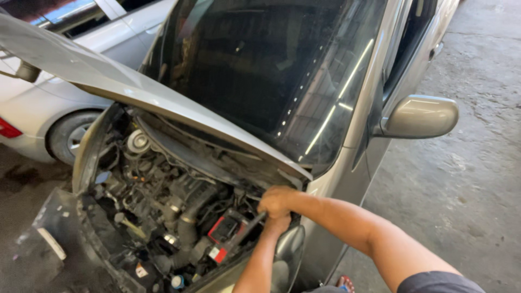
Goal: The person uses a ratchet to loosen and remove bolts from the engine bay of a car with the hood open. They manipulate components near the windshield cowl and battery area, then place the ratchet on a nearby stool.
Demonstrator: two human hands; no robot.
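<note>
My right hand (275, 201) is closed round the upper end of a dark tool handle (247, 230), left hand (278, 223) clasped just below, its tip down at the red-capped battery (225, 230); it looks stiff, best gripped high.

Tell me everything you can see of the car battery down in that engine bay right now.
The battery sits low at the near side of the open engine bay, just under the raised hood. It looks like a dark box with a red cover on top and a red-and-white label on its side; hoses and black housings hide the rest. A dark, slim tool slants down onto its top edge, held by the right hand, with the left hand just below it. Its terminals cannot be made out.
</note>
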